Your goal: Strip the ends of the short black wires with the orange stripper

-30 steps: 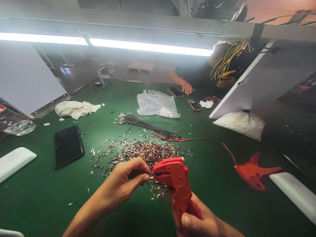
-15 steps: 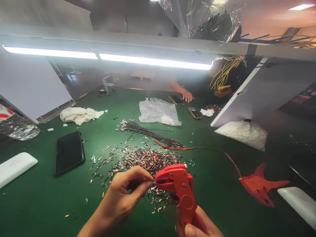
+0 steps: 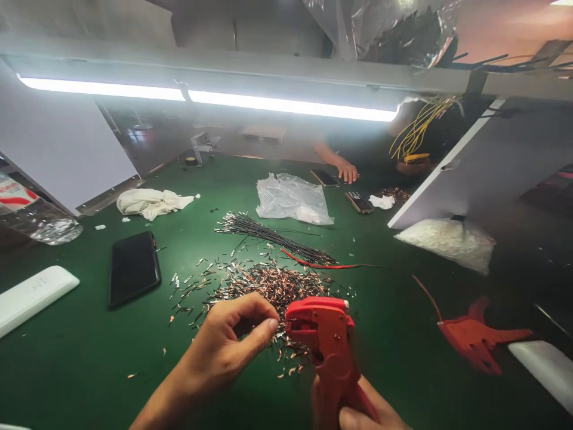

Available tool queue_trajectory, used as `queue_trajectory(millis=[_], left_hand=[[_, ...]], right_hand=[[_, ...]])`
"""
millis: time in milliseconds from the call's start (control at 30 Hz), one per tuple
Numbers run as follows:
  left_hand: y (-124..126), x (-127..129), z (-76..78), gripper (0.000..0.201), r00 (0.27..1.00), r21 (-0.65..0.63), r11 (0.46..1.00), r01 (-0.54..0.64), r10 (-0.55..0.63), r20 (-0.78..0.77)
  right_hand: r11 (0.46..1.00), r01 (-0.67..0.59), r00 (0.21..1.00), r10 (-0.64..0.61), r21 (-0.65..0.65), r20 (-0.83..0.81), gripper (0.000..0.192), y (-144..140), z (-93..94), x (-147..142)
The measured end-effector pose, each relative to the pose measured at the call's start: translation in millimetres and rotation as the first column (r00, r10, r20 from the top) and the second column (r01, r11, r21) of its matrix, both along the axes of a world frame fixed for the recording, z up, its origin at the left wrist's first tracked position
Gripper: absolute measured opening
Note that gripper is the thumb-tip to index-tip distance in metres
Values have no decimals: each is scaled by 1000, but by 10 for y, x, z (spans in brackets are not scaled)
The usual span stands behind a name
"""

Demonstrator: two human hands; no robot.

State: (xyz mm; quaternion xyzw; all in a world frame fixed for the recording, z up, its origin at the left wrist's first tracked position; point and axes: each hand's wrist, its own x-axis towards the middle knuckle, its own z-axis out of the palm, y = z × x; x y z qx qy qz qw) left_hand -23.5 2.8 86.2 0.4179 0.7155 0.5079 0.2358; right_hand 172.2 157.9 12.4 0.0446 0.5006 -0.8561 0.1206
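Note:
In my right hand (image 3: 373, 409), at the lower middle of the head view, is a red wire stripper (image 3: 333, 346), its jaws pointing left. My left hand (image 3: 233, 343) has thumb and forefinger pinched together just left of those jaws. What is between the fingertips is too small to make out. Behind and below both hands lies a loose pile of wire scraps (image 3: 273, 283), black and copper coloured. Beyond the pile rests a bundle of thin black wires (image 3: 277, 237) with stripped, silvery ends at the left. A red strip (image 3: 320, 264) lies along its near side.
On the green table (image 3: 89, 370) are a black phone (image 3: 134, 269), a white cloth (image 3: 152, 203) and a clear plastic bag (image 3: 293, 200). A second red tool (image 3: 478, 334) lies at right, near a filled bag (image 3: 447, 242). Opposite, a co-worker's hand (image 3: 347, 171) rests beside phones.
The view has swung slightly left, so the table things sit further right in the picture. My hands keep nearly the same pose, with the left fingertips still by the stripper's jaws.

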Motion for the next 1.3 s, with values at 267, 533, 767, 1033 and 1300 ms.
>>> queue_trajectory(millis=[267,533,767,1033,1300], left_hand=[[19,-8,2,19,1000,-51,999,-10,11,4],[49,-13,68,21,997,-100,994,42,-35,74],[91,-12,51,19,989,-109,989,95,-82,121],[40,-30,36,22,992,-109,988,107,-99,77],[17,-37,-52,23,996,-117,990,77,-71,61]], right_hand=[[1000,17,993,-18,-7,-120,41,-61,5,-68],[999,20,994,-16,41,-107,45,-103,100,-117],[989,88,995,-82,116,-57,40,-129,69,-49],[980,166,986,-164,107,-31,47,-143,-12,9],[990,137,986,-140,46,90,50,-142,53,6]])
